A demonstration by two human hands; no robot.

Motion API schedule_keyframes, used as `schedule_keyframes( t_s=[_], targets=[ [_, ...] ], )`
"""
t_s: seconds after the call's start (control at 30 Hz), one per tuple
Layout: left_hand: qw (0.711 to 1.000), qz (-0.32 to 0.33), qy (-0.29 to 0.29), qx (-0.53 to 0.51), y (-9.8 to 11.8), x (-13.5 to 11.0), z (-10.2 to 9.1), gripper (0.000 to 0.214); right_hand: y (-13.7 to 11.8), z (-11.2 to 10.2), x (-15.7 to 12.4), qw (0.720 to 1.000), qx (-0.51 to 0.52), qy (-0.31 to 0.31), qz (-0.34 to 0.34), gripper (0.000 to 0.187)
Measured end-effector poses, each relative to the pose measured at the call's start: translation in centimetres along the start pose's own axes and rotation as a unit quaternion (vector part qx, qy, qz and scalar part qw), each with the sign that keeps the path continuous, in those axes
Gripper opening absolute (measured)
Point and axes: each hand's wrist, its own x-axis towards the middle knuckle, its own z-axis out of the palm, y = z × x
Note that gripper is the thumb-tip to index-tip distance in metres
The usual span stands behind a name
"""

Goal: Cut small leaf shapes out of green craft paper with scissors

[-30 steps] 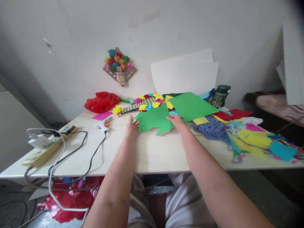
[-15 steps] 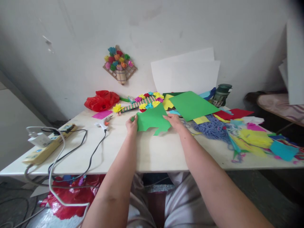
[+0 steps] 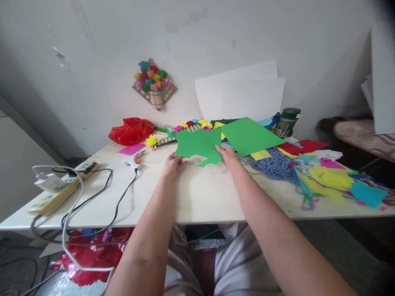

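A green sheet (image 3: 199,144) with a cut-out, uneven lower edge is held up above the table between my two hands. My right hand (image 3: 227,156) pinches its right edge, thumb on the near face. At the sheet's lower left corner is my left hand (image 3: 174,165), fingers closed together against that corner. Behind the sheet, partly covered by it, lies a woven strip craft (image 3: 165,142) trimmed with paper flowers. A larger green sheet (image 3: 251,137) rests just right of my right hand.
To the left are a power strip (image 3: 58,193) with cords, a white glue gun (image 3: 132,161), a pink paper (image 3: 132,149) and a red plastic bag (image 3: 131,130). Blue-grey yarn (image 3: 276,165), coloured scraps (image 3: 331,179) and a dark green jar (image 3: 288,122) are on the right.
The green sheet has risen and tilted to show more of its face, covering more of the flowered craft. My left hand has slid from its left edge to its lower left corner.
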Motion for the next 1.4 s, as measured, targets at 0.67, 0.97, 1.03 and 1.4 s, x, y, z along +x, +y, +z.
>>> schedule_keyframes(
  t_s=[0.67, 0.97, 1.03, 1.4],
  targets=[
    [0.986, -0.086, -0.072, 0.123, -0.8, -0.7, 0.8, 0.044, 1.6, 2.7, -0.7, 0.995, 0.066, -0.079, 0.011, 0.035],
    [0.977, -0.11, -0.157, 0.088, -0.7, -1.1, 1.1, 0.042, 1.2, 2.1, -0.3, 0.988, 0.149, -0.021, 0.018, 0.028],
    [0.971, -0.142, -0.187, 0.04, -0.3, -1.0, 1.0, 0.049, 0.8, 1.7, -0.3, 0.985, 0.171, -0.024, 0.028, 0.025],
    [0.997, 0.008, -0.024, -0.073, 0.1, 0.0, 0.4, 0.031, 0.3, 1.1, -0.2, 0.986, 0.15, -0.065, 0.022, 0.019]
  ],
)
